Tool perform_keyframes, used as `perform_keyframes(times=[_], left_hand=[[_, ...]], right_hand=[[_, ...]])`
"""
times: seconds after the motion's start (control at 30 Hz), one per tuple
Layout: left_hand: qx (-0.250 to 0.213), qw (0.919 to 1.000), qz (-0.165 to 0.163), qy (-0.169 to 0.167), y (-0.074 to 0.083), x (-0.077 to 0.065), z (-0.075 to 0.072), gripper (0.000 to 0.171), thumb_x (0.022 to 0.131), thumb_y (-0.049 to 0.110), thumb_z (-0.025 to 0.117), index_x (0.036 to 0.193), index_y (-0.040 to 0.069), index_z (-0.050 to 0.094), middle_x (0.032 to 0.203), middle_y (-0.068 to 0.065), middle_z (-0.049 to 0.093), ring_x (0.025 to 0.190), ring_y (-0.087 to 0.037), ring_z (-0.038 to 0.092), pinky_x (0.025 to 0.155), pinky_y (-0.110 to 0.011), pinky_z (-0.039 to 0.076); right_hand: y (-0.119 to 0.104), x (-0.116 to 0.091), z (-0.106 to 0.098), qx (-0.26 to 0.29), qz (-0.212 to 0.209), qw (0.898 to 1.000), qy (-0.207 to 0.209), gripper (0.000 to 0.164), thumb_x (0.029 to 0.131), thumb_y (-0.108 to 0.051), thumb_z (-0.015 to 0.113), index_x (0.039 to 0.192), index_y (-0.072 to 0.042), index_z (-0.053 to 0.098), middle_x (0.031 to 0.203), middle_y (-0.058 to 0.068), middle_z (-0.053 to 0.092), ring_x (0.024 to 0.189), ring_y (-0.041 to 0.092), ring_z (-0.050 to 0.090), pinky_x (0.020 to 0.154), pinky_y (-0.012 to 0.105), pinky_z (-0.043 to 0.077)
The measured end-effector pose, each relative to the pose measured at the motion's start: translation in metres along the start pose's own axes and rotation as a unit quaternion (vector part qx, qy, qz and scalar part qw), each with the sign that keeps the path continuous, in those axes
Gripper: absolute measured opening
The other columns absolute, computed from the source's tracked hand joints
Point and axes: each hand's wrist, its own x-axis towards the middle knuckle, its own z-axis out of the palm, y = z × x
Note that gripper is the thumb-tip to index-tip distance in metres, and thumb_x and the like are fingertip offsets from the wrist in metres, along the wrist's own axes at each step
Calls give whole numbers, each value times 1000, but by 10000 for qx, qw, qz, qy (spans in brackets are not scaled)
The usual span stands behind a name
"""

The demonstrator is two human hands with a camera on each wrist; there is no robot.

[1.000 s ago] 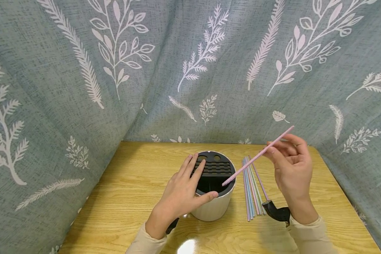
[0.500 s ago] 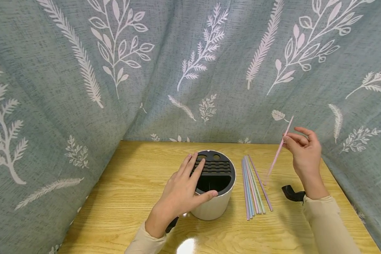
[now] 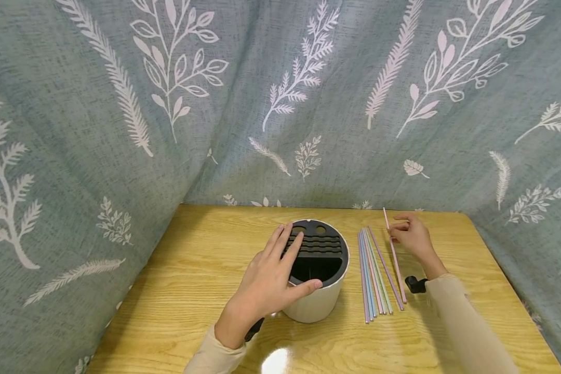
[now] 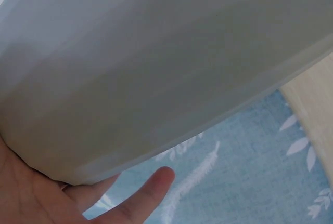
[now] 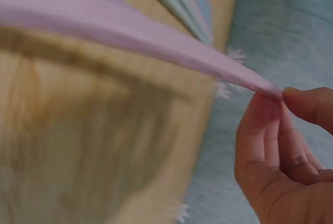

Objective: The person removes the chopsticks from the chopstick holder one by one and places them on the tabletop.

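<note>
My right hand [image 3: 413,239] pinches a thin pink straw [image 3: 396,265] between thumb and fingertips near its far end. In the right wrist view the pink straw [image 5: 130,37] runs away from the fingers and casts a shadow on the wood. Several pastel straws [image 3: 373,280] lie fanned on the table to its left, with a purple one [image 3: 385,267] closest. My left hand [image 3: 271,283] rests with spread fingers on the left rim of a round white container [image 3: 313,309] with a black slotted top. The container wall [image 4: 156,78] fills most of the left wrist view.
A wooden table [image 3: 201,259] bears everything. Blue-grey leaf-patterned cloth [image 3: 243,104] hangs behind it and along both sides. The container's black top has a large front opening [image 3: 318,269], wavy slots and round holes behind it.
My right hand has carried the pink straw from over the container's opening rightward, then down beside the straws on the table. The left hand stays on the container.
</note>
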Motion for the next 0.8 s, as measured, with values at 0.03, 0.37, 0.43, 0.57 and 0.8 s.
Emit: perform_keyframes(times=[0.03,0.37,0.43,0.57,0.8], left_hand=[[-2,10000,2,1,0,0,0,98,88,84,35,162,21,22,168,1,-1,151,-14,-6,95,-57,46],[-17,10000,-36,11,1,-1,1,99,87,84,36,162,21,23,168,1,2,152,-14,-4,95,-58,46],[-12,10000,-55,1,1,-1,2,99,87,85,36,162,21,23,168,1,1,151,-13,-6,96,-58,46],[-3,10000,-56,-1,0,-1,2,98,87,85,35,162,21,23,168,1,1,151,-13,-7,96,-58,45],[7,10000,-56,-7,0,-1,2,99,87,85,35,162,21,22,168,1,2,151,-13,-7,96,-58,46]], right_hand=[[2,2,3,-42,86,9999,-59,51,99,-5,62,142,11,39,116,32,63,90,32,70,78,43,58],[22,7,23,-447,584,9963,-447,45,99,-3,60,138,13,44,113,30,65,88,32,70,73,38,58],[24,7,24,-538,601,9957,-450,43,99,-4,61,136,12,45,111,30,66,87,31,70,71,38,57],[25,7,25,-683,595,9949,-451,41,99,-6,60,134,12,47,111,29,66,87,31,70,72,40,57],[27,4,27,-862,547,9940,-399,40,98,-6,60,132,12,48,111,30,66,87,32,69,70,39,56]])
